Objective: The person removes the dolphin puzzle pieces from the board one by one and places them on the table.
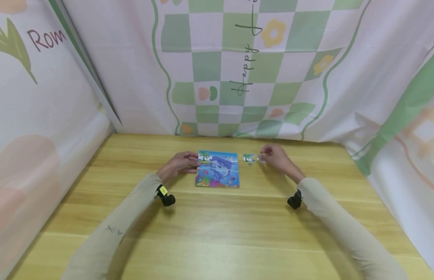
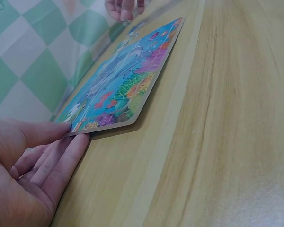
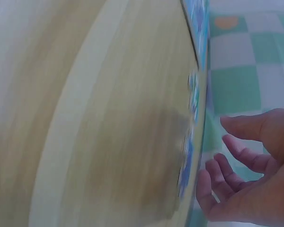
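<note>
Board (image 1: 218,171): dolphin picture, right in the grip, edge tilted a touch off the wood, probably held to stop sliding.
Left hand (image 1: 182,161): pinching that near edge, thumb on top, fingers below, closed to about board thickness.
Loose pieces (image 1: 248,157): just past the board's far edge from that grip, likely parked there for easy comparing.
Right hand (image 1: 277,158): beside those, half-curled, thumb apart from fingertips, nothing visibly held.
Checkered cloth (image 1: 234,66): hanging beyond both, probably just backdrop.

Pinching the dolphin board (image 1: 218,173) at its left edge with left hand (image 1: 181,162); holding right hand (image 1: 275,156) beyond its right edge with bent fingers.
</note>
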A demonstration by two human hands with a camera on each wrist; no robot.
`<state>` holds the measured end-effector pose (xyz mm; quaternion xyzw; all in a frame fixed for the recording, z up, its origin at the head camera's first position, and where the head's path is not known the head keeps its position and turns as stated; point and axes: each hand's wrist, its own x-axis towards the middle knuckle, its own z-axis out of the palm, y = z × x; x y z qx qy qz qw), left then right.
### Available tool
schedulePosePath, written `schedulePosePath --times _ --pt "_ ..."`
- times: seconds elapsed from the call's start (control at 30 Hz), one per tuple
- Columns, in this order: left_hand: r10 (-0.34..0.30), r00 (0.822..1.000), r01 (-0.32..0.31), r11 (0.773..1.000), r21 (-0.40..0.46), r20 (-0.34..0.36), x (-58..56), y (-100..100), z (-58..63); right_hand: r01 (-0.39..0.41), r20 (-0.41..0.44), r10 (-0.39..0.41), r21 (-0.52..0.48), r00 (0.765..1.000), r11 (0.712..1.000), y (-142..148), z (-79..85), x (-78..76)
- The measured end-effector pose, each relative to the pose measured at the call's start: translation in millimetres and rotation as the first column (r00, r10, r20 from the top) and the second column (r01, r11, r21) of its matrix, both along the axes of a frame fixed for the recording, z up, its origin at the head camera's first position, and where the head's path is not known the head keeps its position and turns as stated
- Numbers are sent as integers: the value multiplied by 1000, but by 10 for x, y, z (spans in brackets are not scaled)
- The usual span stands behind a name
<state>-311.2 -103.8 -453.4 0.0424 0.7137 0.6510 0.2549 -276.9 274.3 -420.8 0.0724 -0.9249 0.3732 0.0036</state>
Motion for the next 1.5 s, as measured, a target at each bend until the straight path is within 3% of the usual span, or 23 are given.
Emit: schedulePosePath --times 0.37,0.67,0.9,1.07,1.23,1.5 --pt "59 996 -58 998 -20 62 -37 21 15 -51 6 51 -25 999 998 -393 -3 -101" --pt "63 997 -61 998 -27 53 -52 26 3 -154 99 156 -30 983 988 -696 29 -182" --pt "44 998 -43 999 -24 41 -46 21 -11 -223 135 214 61 967 973 -920 5 -213" --pt "48 998 -47 999 -23 45 -41 20 -6 -210 170 184 148 968 967 -1018 8 -168" --pt "62 997 -61 998 -30 39 -35 26 3 -192 191 163 149 968 970 -1038 22 -154" --pt "62 997 -61 998 -28 35 -29 40 -10 -230 182 195 198 964 953 -1019 25 -207"
